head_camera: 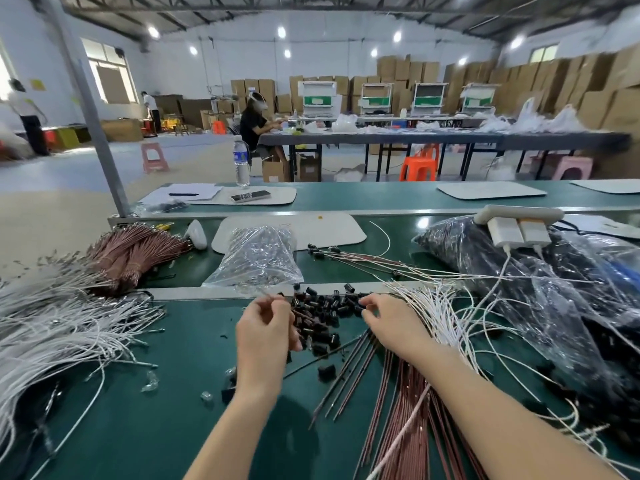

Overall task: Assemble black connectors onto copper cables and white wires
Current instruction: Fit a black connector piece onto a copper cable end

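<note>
1. Head view, hands. The left hand (265, 327) is curled, its thumb and fingers pinching what looks like the end of a thin cable (266, 294), which pokes out on the far side of the fingertips. Blur hides the tip. The right hand (388, 323) has its fingertips pressed together on a connector (360, 308) at the right edge of the pile.
2. Head view, parts. Loose connectors (325, 304) lie on the tabletop (156, 427) between the two hands. Cables (408, 403) fan out near-right, under the right forearm. Wires (52, 327) are heaped to the left, and more lie just right of the right hand. A bag (259, 258) of spare parts sits just beyond the pile.
3. Head view, the step. The step looks like picking one connector to thread on. It would go best if a single piece is lifted clear of the pile, turned so its bore faces the cable end, and the cable is gripped close to its tip so it stays stiff.
4. Head view, risk. Neighbouring connectors could scatter, and a bent tip would likely snag at the bore.
</note>
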`<state>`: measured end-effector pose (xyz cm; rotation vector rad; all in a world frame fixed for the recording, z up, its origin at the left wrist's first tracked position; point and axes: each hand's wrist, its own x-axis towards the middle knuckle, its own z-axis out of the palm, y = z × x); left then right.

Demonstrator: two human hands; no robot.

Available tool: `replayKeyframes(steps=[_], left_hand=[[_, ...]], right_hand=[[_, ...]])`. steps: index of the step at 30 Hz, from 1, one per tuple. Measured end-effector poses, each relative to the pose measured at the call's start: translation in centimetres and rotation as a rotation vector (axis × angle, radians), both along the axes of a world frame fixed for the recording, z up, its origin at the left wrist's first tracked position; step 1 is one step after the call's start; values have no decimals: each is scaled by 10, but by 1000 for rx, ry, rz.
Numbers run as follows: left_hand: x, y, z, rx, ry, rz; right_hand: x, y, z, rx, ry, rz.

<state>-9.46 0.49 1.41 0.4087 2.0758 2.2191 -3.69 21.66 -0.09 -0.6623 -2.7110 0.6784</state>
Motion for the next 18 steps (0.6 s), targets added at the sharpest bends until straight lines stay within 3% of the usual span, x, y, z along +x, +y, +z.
replayKeyframes(steps=[5,8,10,14,16,18], left_hand=[[6,6,-25,227,-63,5],[10,10,-27,302,-111,-50],[10,13,-28,343,-148,-73],[13,18,-31,347,-158,-58],[14,19,-31,330,-131,-54],[14,20,-31,317,-103,-53]], right_hand=[[-13,-4,-7,189,-86,-45],[-6,-2,-12,51,77,-59],[3,-3,-11,-270,319,-103],[20,-19,-7,-1317,731,-105],[24,-25,-10,-1567,802,-108],[25,-27,-11,-1642,819,-98]])
